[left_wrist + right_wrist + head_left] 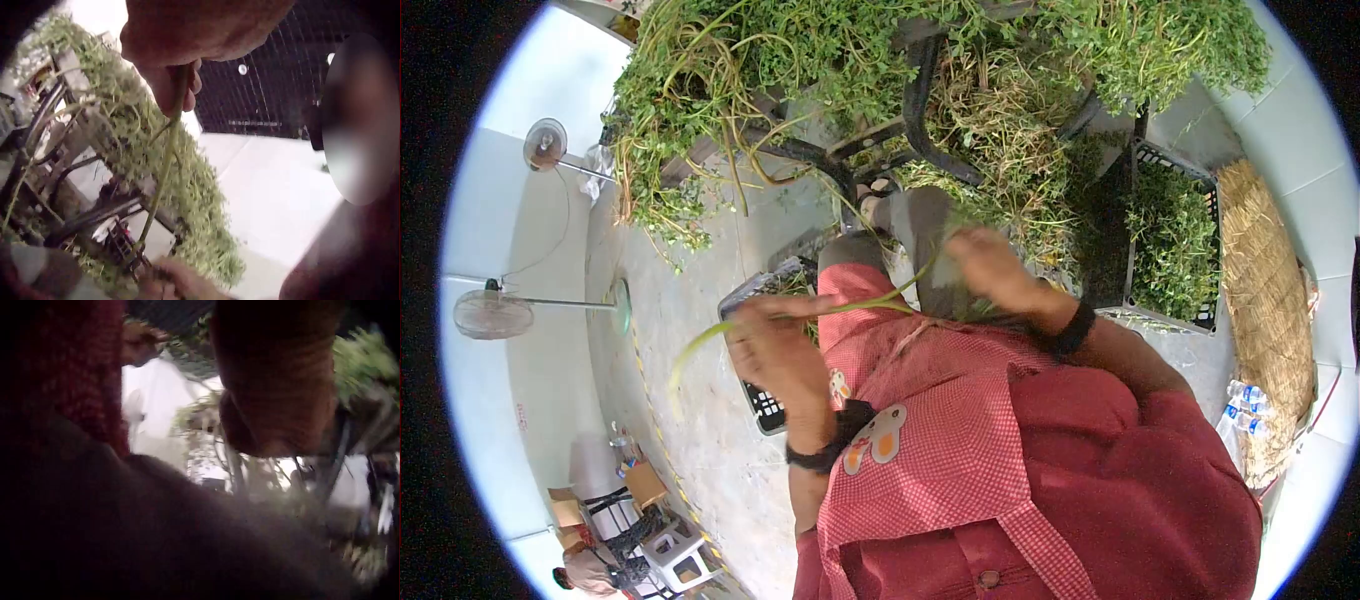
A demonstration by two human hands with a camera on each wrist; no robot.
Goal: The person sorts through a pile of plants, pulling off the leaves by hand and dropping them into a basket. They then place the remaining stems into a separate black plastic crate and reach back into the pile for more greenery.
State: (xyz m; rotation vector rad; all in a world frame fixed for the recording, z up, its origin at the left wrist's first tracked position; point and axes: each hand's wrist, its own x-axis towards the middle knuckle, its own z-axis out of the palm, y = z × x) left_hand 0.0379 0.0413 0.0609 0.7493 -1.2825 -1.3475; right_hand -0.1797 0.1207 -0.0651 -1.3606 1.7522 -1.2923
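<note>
A long green stem (870,302) runs across the person's lap in the head view, from one hand to the other. The left hand (780,355) grips it near its pale end, which sticks out to the left. At the stem's other end, the blurred right hand (997,268) pinches it. In the left wrist view the stem (164,181) passes out of the curled fingers of the left hand (200,37) down towards the right hand (181,281). The right wrist view is dark; there the right hand (275,381) shows, its fingertips hidden.
Leafy green plants (700,110) lie heaped on a dark-framed table ahead, with more stems (1010,140) below. A black crate (1133,235) of greens stands at right beside a rolled straw mat (1265,320). Another crate (768,410) is by the left knee; fans (493,314) stand at left.
</note>
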